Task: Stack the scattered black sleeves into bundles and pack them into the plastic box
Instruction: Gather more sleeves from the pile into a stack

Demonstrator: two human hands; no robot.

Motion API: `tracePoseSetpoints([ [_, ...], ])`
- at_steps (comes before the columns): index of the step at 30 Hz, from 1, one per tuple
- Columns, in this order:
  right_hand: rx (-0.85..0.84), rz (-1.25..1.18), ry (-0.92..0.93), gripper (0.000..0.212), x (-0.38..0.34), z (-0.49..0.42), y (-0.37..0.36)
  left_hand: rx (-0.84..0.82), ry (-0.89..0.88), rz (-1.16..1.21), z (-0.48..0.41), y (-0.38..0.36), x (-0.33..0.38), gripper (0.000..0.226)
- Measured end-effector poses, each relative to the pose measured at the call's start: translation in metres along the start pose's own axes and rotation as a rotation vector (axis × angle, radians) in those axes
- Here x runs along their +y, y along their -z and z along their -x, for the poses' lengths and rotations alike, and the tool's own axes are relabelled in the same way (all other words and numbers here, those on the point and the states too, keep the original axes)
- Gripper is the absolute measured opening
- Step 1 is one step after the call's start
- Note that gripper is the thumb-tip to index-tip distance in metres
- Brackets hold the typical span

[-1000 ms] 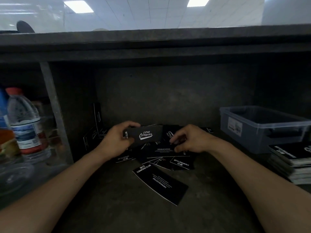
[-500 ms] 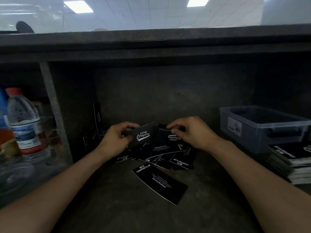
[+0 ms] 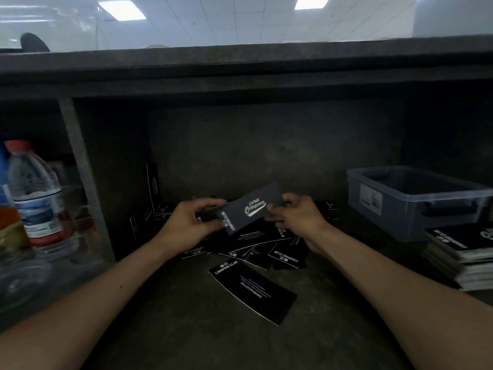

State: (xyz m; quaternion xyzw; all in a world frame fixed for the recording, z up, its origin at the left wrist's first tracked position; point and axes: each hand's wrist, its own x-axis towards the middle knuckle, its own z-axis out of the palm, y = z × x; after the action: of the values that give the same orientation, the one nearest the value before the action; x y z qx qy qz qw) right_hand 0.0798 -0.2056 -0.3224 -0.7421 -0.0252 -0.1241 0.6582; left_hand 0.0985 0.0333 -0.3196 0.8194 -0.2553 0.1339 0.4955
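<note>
A black sleeve with white lettering (image 3: 250,210) is held tilted above the pile, between both hands. My left hand (image 3: 190,222) grips its lower left end together with other sleeves underneath. My right hand (image 3: 294,216) pinches its upper right end. Below them several black sleeves (image 3: 266,247) lie scattered on the dark shelf, and one lone sleeve (image 3: 252,291) lies nearer to me. The grey plastic box (image 3: 416,201) stands at the right. A stacked bundle of sleeves (image 3: 464,252) sits in front of the box.
A water bottle with a red cap (image 3: 37,196) stands in the left compartment behind a metal upright (image 3: 80,166). A few sleeves (image 3: 152,198) lean against the left wall. A low shelf top (image 3: 240,73) overhangs the work area.
My right hand lifted a sleeve from the pile and brought it onto the ones in my left hand. The held sleeve now tilts up to the right.
</note>
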Motion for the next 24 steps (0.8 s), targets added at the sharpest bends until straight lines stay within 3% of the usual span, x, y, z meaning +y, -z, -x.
tracePoseSetpoints([
  [2, -0.002, 0.146, 0.055, 0.011, 0.004, 0.000, -0.002, -0.005, -0.007, -0.013, 0.000, 0.000, -0.002, 0.044],
  [4, -0.002, 0.479, 0.165, 0.021, 0.004, 0.000, 0.000, 0.015, -0.044, -0.050, -0.001, 0.001, -0.005, 0.039],
  [6, -0.110, 0.633, 0.197, 0.029, 0.002, 0.003, -0.002, 0.044, -0.090, -0.091, -0.002, 0.002, -0.008, 0.036],
  [8, -0.254, 0.694, 0.140, 0.067, -0.002, 0.005, 0.000, 0.090, -0.081, -0.079, -0.004, 0.003, -0.010, 0.040],
  [9, -0.312, 0.741, 0.139, 0.075, -0.006, 0.006, 0.004, 0.107, -0.058, -0.060, -0.005, 0.004, -0.011, 0.042],
  [14, -0.451, 0.762, 0.265, 0.055, -0.021, 0.015, 0.016, 0.066, -0.032, -0.088, -0.005, 0.006, -0.013, 0.051],
  [19, -0.488, 0.867, 0.308, 0.053, -0.021, 0.016, 0.001, 0.066, -0.017, -0.116, -0.006, 0.006, -0.013, 0.053],
  [24, -0.167, 0.854, 0.528, 0.026, -0.021, 0.014, 0.004, 0.057, 0.017, -0.049, -0.004, 0.002, -0.007, 0.052],
])
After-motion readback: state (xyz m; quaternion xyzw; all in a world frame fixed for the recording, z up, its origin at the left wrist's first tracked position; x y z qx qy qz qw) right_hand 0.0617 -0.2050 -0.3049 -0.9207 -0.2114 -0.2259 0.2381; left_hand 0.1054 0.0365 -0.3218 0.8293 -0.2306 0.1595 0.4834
